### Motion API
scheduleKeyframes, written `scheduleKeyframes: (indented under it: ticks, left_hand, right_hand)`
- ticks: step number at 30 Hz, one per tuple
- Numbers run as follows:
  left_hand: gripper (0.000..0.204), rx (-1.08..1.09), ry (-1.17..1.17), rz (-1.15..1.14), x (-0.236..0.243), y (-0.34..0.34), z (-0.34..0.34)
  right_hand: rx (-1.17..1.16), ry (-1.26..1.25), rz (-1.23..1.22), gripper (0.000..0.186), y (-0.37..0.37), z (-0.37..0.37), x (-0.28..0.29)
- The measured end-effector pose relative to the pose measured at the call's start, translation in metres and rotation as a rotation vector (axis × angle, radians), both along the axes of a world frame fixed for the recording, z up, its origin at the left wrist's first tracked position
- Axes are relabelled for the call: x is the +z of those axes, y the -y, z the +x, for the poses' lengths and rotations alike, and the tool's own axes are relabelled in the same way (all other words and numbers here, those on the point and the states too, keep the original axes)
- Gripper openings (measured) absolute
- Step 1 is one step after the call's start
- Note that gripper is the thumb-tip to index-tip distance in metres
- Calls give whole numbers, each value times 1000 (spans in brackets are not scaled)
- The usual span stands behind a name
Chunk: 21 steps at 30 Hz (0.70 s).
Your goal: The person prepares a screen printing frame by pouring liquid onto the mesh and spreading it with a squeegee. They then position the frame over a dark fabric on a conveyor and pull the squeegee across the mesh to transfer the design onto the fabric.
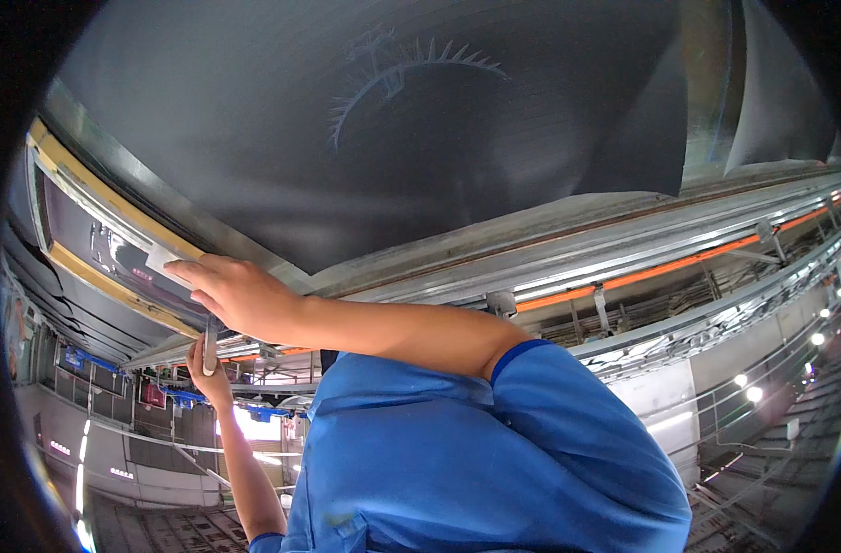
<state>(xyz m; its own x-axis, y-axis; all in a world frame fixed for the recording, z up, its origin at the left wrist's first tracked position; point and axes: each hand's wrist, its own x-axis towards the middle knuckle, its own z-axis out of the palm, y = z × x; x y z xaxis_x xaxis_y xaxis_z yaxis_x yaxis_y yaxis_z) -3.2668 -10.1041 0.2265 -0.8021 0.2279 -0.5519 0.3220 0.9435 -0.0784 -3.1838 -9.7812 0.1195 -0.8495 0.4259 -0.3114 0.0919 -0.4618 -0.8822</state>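
Observation:
A long, shallow frame with yellowish bars (116, 191), much like a printing screen, lies at the left, with a dark glossy sheet (167, 281) inside it. My right hand (245, 297) rests on the frame's near end, fingers stretched toward the left and thumb apart. Under its fingertips shows a small pale patch (159, 258); I cannot tell what it is. Just below, my left hand (210, 380) has its fingers wrapped round a flat, light metallic handle (210, 346) at the end of the frame. Part of that handle's far end is hidden by my right hand.
Dark sheet material (531, 120) with a pale spiky curved print (411, 64) covers the table beyond my arms. A metal rail (568, 249) runs along the table's edge, and an orange strip (637, 273) lies beside it.

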Motion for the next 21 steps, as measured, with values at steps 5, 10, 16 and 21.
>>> scheduleKeyframes:
  ticks: [5, 10, 16, 21]
  left_hand:
    - [55, -18, -8, 10, -5, -12, 0]
    - [53, 7, -25, 46, -1, 4, 3]
    - [60, 61, -42, 50, -5, 2, 4]
    - [59, 107, -17, 45, -4, 9, 5]
  right_hand:
    - [-48, -33, 25, 35, 6, 3, -11]
    - [-55, -43, 15, 32, 1, 5, -4]
    - [-98, -44, 74, 31, 1, 0, -6]
    - [-87, -55, 91, 32, 4, 1, -7]
